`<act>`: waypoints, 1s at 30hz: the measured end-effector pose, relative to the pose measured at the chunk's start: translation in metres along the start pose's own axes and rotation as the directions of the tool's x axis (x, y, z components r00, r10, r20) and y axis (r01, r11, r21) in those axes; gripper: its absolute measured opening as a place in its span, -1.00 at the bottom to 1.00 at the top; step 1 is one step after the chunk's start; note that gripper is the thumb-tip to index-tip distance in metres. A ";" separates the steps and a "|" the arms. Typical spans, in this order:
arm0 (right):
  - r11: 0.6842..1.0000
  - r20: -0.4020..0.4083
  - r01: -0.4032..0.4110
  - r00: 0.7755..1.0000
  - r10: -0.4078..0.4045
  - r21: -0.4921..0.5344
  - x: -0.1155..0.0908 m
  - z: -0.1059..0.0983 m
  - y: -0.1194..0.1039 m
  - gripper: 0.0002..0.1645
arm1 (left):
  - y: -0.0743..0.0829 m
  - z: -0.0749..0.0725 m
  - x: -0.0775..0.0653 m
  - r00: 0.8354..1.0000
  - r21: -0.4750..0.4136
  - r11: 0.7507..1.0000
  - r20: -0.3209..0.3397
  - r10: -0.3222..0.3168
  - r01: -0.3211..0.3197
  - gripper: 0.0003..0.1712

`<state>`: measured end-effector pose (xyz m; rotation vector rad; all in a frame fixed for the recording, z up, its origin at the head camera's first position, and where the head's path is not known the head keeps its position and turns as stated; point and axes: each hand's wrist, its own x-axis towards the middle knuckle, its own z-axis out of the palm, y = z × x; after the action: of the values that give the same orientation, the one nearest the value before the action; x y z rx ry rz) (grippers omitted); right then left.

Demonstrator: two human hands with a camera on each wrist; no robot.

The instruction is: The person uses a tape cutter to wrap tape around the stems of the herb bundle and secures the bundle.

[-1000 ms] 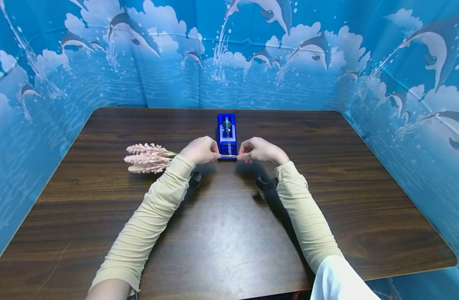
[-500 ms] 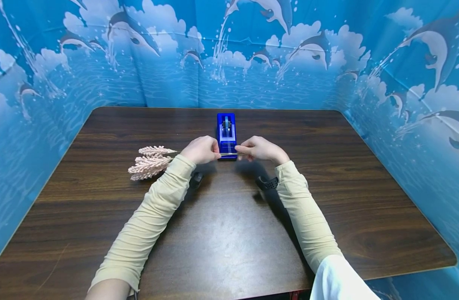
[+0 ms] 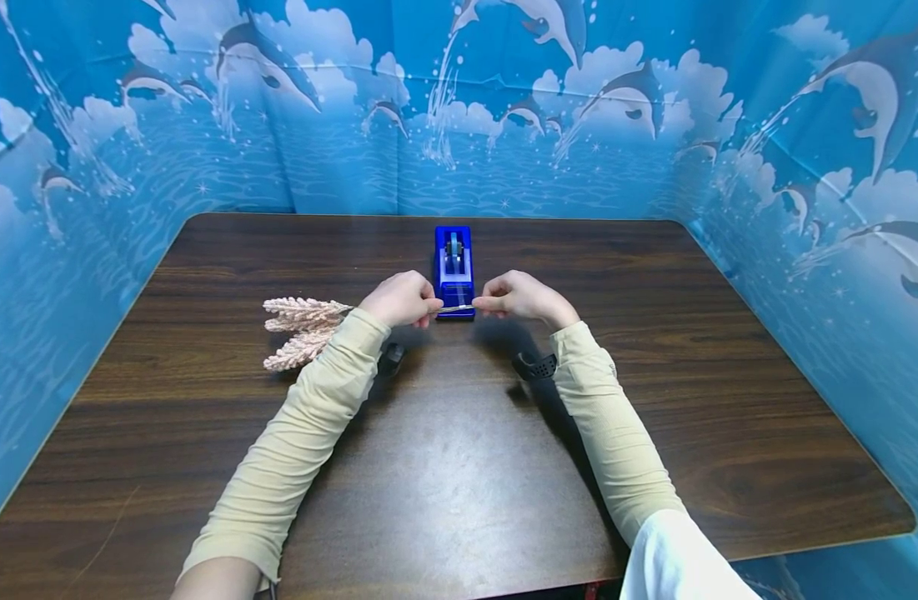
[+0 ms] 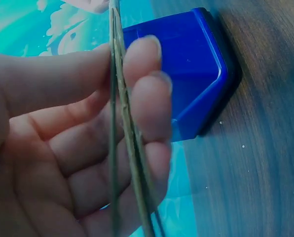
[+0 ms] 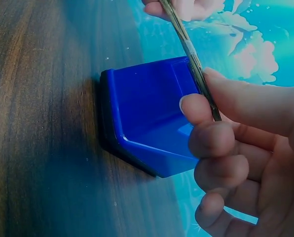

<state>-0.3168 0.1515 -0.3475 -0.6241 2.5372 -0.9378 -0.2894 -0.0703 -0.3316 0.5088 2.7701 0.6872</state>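
A bunch of pale pink artificial-looking flower sprigs (image 3: 301, 319) extends to the left of my left hand (image 3: 402, 298). Its thin brown-green stems (image 4: 127, 108) run between the thumb and fingertips of that hand, which pinches them. On the other side, my right hand (image 3: 520, 296) pinches the stem ends (image 5: 195, 69) with thumb and forefinger. A small whitish band of tape (image 5: 189, 48) wraps the stems between the hands. Just behind the stems stands a blue tape dispenser (image 3: 453, 262) holding a roll of clear tape.
The dark wood table (image 3: 459, 467) carries all of this. Dolphin-print blue curtains (image 3: 459, 100) enclose its back and sides. Dark straps (image 3: 534, 367) sit at the wrists, below the cream sleeves (image 3: 616, 425).
The flower heads have turned and spread apart as the stems rotate. My right fingers shifted along the stem ends and now pinch them again; both arms stay nearly in place.
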 end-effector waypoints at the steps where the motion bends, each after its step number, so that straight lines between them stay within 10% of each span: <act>1: 1.000 -0.004 0.000 1.000 0.000 -0.003 0.000 0.000 0.000 -0.58 | 0.000 0.000 0.000 1.000 0.000 1.000 -0.016 -0.002 0.002 -0.66; 12: 0.999 0.024 0.014 1.000 -0.014 -0.030 0.002 0.000 -0.001 -0.59 | -0.002 0.002 0.001 0.990 0.038 0.999 -0.138 -0.009 0.014 -0.79; 30: 0.999 0.030 -0.008 1.000 0.007 0.039 0.005 0.002 0.006 -0.56 | -0.002 0.005 0.003 0.998 -0.028 0.999 -0.055 -0.023 0.021 -0.65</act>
<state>-0.3214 0.1522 -0.3539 -0.6123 2.4867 -0.9661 -0.2916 -0.0689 -0.3370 0.4596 2.8090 0.7438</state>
